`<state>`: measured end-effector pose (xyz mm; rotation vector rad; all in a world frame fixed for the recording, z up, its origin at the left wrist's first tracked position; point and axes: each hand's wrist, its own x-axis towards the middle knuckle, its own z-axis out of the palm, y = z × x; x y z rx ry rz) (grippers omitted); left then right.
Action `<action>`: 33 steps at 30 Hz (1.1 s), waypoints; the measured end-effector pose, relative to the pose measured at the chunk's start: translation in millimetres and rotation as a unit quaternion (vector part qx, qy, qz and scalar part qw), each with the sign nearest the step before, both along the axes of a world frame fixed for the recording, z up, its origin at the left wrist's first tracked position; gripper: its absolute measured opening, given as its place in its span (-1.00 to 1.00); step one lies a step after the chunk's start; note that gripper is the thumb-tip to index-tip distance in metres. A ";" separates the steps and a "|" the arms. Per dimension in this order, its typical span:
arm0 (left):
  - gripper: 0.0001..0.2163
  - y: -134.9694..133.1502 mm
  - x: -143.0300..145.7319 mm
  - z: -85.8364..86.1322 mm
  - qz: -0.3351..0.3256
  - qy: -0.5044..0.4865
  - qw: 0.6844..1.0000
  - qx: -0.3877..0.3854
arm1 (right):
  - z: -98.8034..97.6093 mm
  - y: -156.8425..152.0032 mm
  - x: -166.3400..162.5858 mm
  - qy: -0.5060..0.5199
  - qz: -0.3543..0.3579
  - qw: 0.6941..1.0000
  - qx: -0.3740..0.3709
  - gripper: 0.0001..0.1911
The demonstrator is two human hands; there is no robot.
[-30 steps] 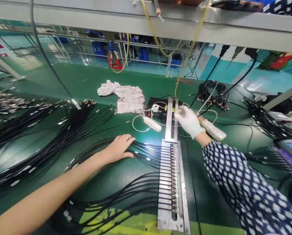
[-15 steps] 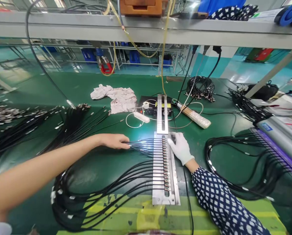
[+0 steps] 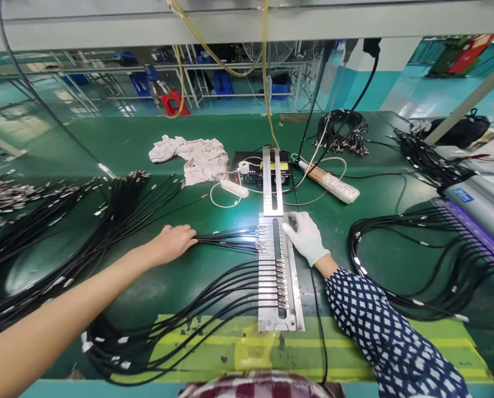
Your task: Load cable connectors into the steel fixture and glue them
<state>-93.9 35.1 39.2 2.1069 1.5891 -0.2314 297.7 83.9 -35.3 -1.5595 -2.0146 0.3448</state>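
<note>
My bare left hand is closed around a bunch of thin black cables. Their metal connector ends rest over the left edge of a slotted metal fixture, outside its central slot. Below them, another row of black cables lies in the fixture's grooves, connectors lined up along the slot. My right hand, in a white glove, rests against the fixture's upper right edge; its fingertips are partly hidden, so its grip is unclear. A second slotted metal strip continues from the fixture's far end.
Heaps of black cables lie at the left. A pale cloth, a black control box and a power strip are behind the fixture. More looped cables run to a silver device at the right.
My left hand has moved left with the bunch of cables, whose connectors have come out of the slot area. My right hand stays at the fixture's edge. The view has tilted down.
</note>
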 end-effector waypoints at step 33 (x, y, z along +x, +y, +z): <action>-0.56 -77.1 61.8 10.5 0.062 -0.149 0.977 -0.141 | 0.4 0.2 0.6 -0.003 0.002 1.000 -0.007 -0.59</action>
